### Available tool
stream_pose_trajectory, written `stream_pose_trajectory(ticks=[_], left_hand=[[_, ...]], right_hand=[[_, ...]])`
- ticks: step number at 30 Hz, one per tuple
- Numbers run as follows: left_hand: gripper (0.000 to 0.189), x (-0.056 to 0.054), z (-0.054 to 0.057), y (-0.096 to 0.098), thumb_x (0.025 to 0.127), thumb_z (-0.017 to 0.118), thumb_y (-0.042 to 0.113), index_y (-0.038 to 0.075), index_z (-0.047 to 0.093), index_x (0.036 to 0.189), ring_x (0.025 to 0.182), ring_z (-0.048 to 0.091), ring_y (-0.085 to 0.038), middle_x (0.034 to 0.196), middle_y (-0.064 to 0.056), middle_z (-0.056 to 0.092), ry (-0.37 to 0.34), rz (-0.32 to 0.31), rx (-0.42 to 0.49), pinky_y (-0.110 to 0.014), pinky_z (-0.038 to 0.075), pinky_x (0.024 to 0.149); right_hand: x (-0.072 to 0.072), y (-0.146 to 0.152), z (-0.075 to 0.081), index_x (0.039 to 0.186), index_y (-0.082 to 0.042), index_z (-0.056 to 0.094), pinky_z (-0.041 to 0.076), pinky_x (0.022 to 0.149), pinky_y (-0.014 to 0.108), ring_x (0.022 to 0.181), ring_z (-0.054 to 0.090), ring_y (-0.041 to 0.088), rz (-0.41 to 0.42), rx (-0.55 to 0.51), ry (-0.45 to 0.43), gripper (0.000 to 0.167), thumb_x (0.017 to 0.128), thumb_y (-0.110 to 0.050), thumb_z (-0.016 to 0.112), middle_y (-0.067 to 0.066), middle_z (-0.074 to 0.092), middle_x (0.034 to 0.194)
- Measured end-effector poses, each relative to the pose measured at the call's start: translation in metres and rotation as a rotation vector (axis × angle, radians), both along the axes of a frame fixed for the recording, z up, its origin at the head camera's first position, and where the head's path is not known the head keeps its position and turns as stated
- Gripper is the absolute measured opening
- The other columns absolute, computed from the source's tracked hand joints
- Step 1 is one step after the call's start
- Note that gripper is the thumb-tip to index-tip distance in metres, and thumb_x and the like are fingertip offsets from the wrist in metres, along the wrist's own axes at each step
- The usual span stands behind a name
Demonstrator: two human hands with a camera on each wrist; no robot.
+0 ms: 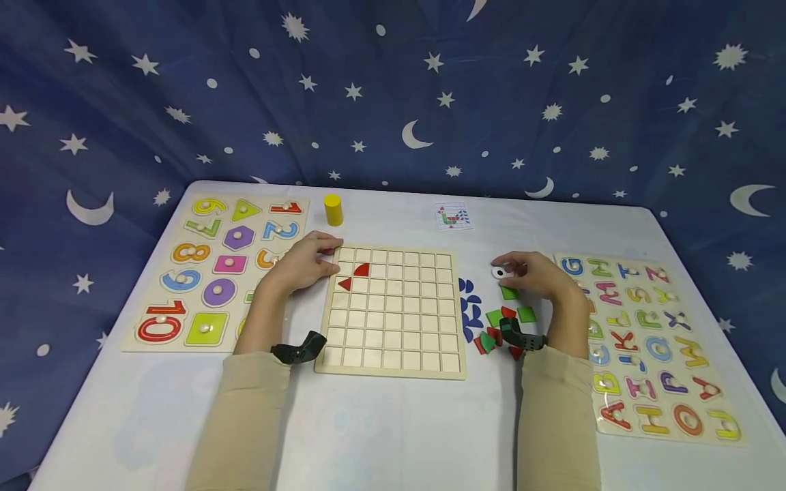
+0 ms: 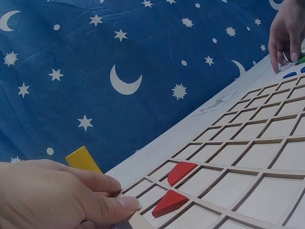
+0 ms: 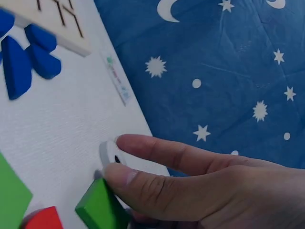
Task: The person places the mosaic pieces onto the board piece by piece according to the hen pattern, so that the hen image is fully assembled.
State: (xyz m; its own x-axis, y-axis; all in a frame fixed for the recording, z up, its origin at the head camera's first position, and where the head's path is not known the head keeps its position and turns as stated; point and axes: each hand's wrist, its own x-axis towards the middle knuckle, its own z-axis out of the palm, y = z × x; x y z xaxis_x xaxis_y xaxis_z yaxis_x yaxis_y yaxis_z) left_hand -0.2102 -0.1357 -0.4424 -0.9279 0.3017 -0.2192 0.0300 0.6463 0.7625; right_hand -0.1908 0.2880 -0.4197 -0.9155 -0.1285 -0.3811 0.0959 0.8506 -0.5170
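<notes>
A wooden grid board (image 1: 393,310) lies in the middle of the table. My left hand (image 1: 303,262) grips its far left corner between thumb and fingers. Two red pieces sit in cells near that corner: a quarter-circle (image 1: 362,270) and a triangle (image 1: 345,284). To the right of the board, my right hand (image 1: 533,273) pinches a white round eye piece (image 1: 499,273) with a black dot between thumb and index finger. A green piece (image 3: 101,205) lies just under the right fingertips. Beside the board lie several blue pieces (image 1: 471,310) with rounded edges.
Green and red pieces (image 1: 491,339) lie loosely near the right wrist. A number-and-shape puzzle (image 1: 215,273) is on the left, a letter puzzle (image 1: 660,354) on the right. Behind the board are a yellow cylinder (image 1: 333,210) and a small pattern card (image 1: 454,216).
</notes>
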Motion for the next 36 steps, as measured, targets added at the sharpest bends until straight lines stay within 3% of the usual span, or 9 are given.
stream_pose_trajectory(ticks=[4,10,17,24,30,36], left_hand=[[0.054,0.0,-0.001,0.0,0.089,0.065,0.01,0.01,0.048,0.14,0.128,0.042,-0.025,0.139,-0.008,0.043,0.001,0.0,0.003,-0.043,0.03,0.112],[0.053,0.0,-0.001,-0.001,0.089,0.065,0.011,0.011,0.048,0.14,0.126,0.043,-0.024,0.138,-0.007,0.043,0.001,0.009,0.002,-0.043,0.031,0.112],[0.051,-0.001,-0.002,0.0,0.09,0.063,0.011,0.011,0.049,0.139,0.12,0.044,-0.023,0.136,-0.007,0.044,0.004,0.012,0.012,-0.042,0.033,0.11],[0.051,-0.002,-0.003,0.0,0.09,0.063,0.01,0.01,0.049,0.139,0.117,0.044,-0.023,0.134,-0.007,0.045,0.012,0.008,0.013,-0.042,0.034,0.108],[0.05,-0.002,-0.004,0.0,0.09,0.063,0.01,0.01,0.049,0.139,0.117,0.044,-0.023,0.134,-0.007,0.045,0.013,0.012,0.021,-0.041,0.034,0.108],[0.05,-0.002,-0.005,0.0,0.09,0.063,0.009,0.01,0.05,0.138,0.116,0.045,-0.023,0.133,-0.007,0.046,0.024,0.012,0.026,-0.041,0.035,0.107]], right_hand=[[-0.003,-0.001,-0.004,0.125,-0.015,0.061,0.043,0.08,0.034,0.096,0.047,0.027,0.005,-0.002,0.019,0.037,0.088,-0.017,0.067,0.012,0.054,0.104],[-0.006,-0.005,-0.004,0.12,-0.013,0.061,0.041,0.077,0.032,0.093,0.047,0.025,-0.019,0.007,0.03,0.033,0.089,-0.02,0.066,0.01,0.052,0.098],[-0.007,-0.01,-0.004,0.117,-0.011,0.059,0.04,0.069,0.031,0.087,0.048,0.024,-0.034,0.01,0.021,0.045,0.085,-0.041,0.068,0.009,0.051,0.093],[-0.007,-0.004,-0.006,0.129,-0.017,0.059,0.044,0.078,0.03,0.095,0.048,0.026,0.058,-0.04,0.011,0.042,0.088,-0.023,0.068,0.013,0.056,0.111],[-0.007,-0.008,-0.009,0.12,-0.014,0.064,0.043,0.074,0.03,0.089,0.047,0.024,0.049,-0.049,0.054,0.032,0.088,-0.016,0.068,0.01,0.054,0.096],[-0.008,-0.01,-0.01,0.114,-0.012,0.06,0.042,0.07,0.03,0.087,0.047,0.024,-0.014,-0.056,0.045,0.036,0.084,-0.027,0.072,0.008,0.049,0.091]])
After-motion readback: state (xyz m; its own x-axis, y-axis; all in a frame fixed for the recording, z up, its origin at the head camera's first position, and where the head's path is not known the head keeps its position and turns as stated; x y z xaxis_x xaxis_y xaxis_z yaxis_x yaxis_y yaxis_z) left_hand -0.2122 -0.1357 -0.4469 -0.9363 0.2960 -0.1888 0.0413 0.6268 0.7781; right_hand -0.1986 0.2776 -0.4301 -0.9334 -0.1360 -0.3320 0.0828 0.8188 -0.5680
